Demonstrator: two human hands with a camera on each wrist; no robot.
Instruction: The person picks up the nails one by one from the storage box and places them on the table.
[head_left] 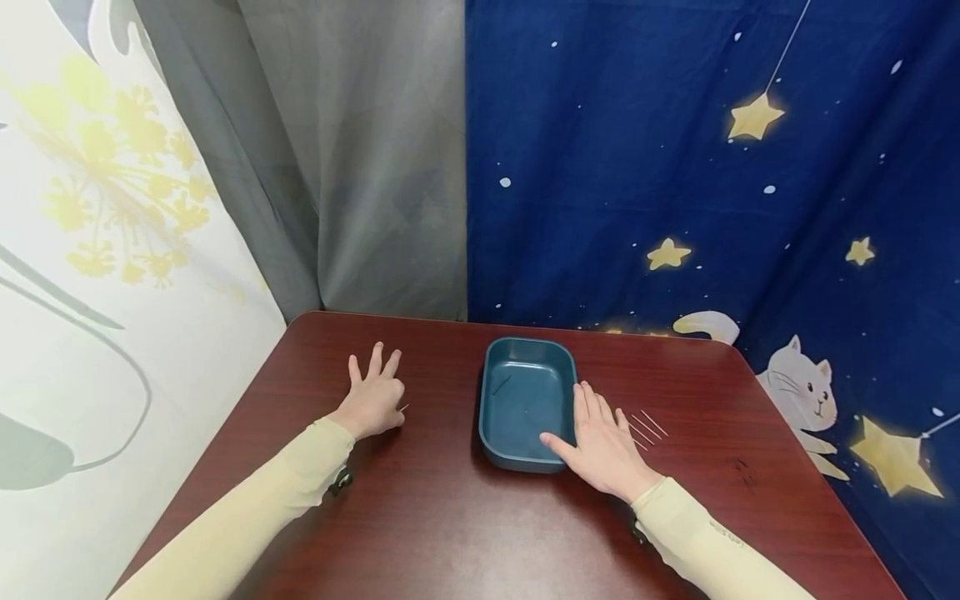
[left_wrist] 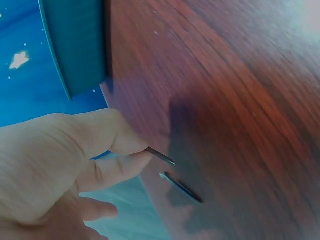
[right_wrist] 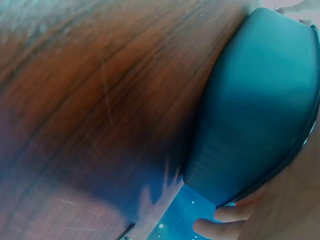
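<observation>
My left hand [head_left: 369, 402] is low over the left part of the table, pinching a thin nail-like metal pin [left_wrist: 161, 156] between thumb and index finger; the other fingers are spread. Just below it a second, similar pin [left_wrist: 182, 188] lies on the wood. A deep blue-teal rectangular container [head_left: 528, 461] stands mid-table, with one thin dark pin [head_left: 502, 385] lying inside. Against its right rim rests my right hand [head_left: 606, 448], fingers straight and thumb stretched over the near right corner. The right wrist view shows the container's outer wall [right_wrist: 255, 100] beside that hand.
Several thin pins [head_left: 649, 427] lie side by side on the reddish-brown table [head_left: 450, 533], right of my right hand. A grey curtain [head_left: 390, 167] and a blue starry curtain [head_left: 600, 167] hang behind the far edge. A white patterned cloth [head_left: 112, 350] is at the left.
</observation>
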